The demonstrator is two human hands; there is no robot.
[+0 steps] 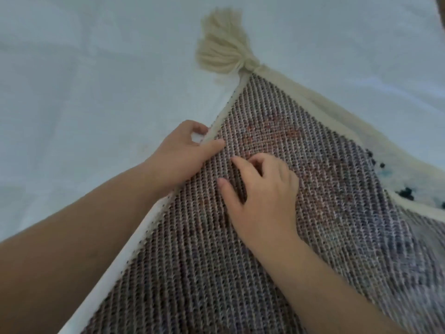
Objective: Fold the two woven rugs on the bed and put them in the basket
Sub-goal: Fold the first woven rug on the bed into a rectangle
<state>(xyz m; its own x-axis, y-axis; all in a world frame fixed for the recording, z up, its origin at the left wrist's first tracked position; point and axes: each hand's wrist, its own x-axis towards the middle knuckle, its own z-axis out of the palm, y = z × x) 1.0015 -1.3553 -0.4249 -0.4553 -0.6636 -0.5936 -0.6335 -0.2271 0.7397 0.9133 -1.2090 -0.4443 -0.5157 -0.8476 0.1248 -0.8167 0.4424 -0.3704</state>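
In the head view, the left hand (183,153) pinches the white edge of the woven rug (277,237), thumb on top and fingers curled under. The right hand (262,196) rests on the rug's ribbed backing, fingers loosely bent and slightly spread. The rug lies on the pale bed sheet (84,80), its cream tassel (224,47) at the far corner.

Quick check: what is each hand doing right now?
Left hand: pinches the white edge of the woven rug.
Right hand: rests on the rug, fingers loosely curled, holding nothing.

A pale, softly wrinkled bed sheet (96,80) spreads across the whole background
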